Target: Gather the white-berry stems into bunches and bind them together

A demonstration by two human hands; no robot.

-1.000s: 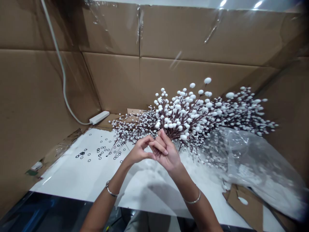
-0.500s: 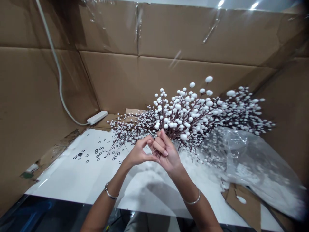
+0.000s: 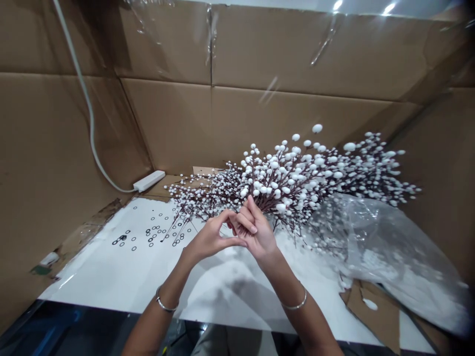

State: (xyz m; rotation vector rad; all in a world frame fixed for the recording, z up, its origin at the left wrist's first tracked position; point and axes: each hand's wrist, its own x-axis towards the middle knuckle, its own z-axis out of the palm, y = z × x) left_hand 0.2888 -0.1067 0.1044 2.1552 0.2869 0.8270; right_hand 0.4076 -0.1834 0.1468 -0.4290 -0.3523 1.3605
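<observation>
Just above the white sheet [image 3: 111,277], left hand [image 3: 213,237] and right hand [image 3: 259,232] meet at the fingers. Left one: thumb and forefinger bowed into a wide loop, both ends up against the right. Right one: mostly closed, fingers curled toward the palm, one fingertip pointing up. White-berry spray [image 3: 273,165] sits right behind them, dark stems [image 3: 267,202] converging at the right hand's upper fingers; contact area is hidden, can't tell whether either hand has hold of a stem. Bangle [image 3: 295,307] on each forearm. Black rings [image 3: 122,238] lie scattered on the sheet, left of the hands. Clear plastic bag [image 3: 393,247] to the right, cardboard piece [image 3: 386,321] just in front. White power strip [image 3: 149,181] at back left, near the cardboard wall [image 3: 289,54].
</observation>
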